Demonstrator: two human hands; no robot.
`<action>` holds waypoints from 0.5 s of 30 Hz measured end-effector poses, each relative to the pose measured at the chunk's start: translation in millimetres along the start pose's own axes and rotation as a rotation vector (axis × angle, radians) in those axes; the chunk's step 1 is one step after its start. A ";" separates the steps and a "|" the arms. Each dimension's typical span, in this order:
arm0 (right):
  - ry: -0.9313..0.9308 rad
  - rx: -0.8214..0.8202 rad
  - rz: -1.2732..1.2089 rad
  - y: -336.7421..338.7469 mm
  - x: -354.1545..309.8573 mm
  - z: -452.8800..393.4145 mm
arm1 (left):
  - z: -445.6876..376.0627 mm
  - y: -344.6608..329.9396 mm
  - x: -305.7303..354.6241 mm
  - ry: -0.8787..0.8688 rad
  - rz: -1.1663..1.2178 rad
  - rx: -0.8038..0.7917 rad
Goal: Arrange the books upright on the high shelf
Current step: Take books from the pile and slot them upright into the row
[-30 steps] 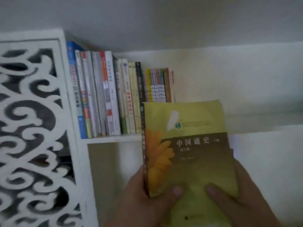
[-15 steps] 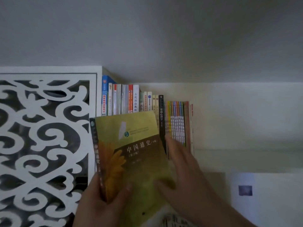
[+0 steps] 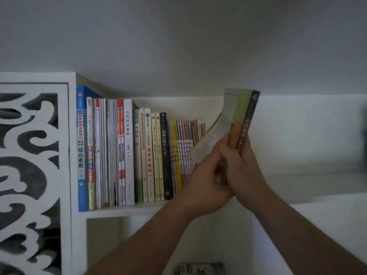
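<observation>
Both my left hand (image 3: 206, 175) and right hand (image 3: 241, 165) grip the green book (image 3: 243, 120), tilted, spine outward, just right of the row of books (image 3: 139, 155) on the high shelf (image 3: 123, 212). Right of that row the shelf lies open; the carved panel (image 3: 29, 175) closes the row's left end.

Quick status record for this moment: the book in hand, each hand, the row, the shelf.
book: green book, spine toward camera, tilted, cover or pages curling leftward
left hand: grips the book's lower end
right hand: grips the lower spine
row: book row upright, packed against the shelf's left end
gap: book not yet upright against the row
shelf: white shelf, bare stretch to the right of the hands
</observation>
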State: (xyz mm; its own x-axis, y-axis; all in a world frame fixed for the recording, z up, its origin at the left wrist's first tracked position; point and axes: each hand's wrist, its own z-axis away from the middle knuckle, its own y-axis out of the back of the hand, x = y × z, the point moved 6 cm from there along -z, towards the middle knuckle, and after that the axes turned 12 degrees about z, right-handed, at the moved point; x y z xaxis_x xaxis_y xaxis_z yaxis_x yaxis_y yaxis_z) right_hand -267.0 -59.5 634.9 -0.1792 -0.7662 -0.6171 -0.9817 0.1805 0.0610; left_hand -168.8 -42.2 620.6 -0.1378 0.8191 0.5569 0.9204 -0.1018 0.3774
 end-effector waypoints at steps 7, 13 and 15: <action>0.024 0.300 -0.141 88.4 -13.1 9.6 | -3.9 -8.8 -0.1 -0.040 -0.123 -0.151; 0.010 0.265 0.146 45.2 23.5 -12.6 | 15.1 -1.2 -51.5 0.067 -0.403 -0.004; 0.005 0.130 0.308 10.7 43.0 -28.3 | 18.0 8.7 -51.9 0.050 -0.392 0.185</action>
State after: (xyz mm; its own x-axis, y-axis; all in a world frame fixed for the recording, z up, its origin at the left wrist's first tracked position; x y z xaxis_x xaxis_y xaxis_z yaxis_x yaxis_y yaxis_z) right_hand -287.0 -107.9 631.3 -0.4668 -0.6662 -0.5816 -0.8649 0.4813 0.1429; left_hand -147.1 -75.4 581.7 -0.5032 0.7470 0.4345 0.8445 0.3183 0.4308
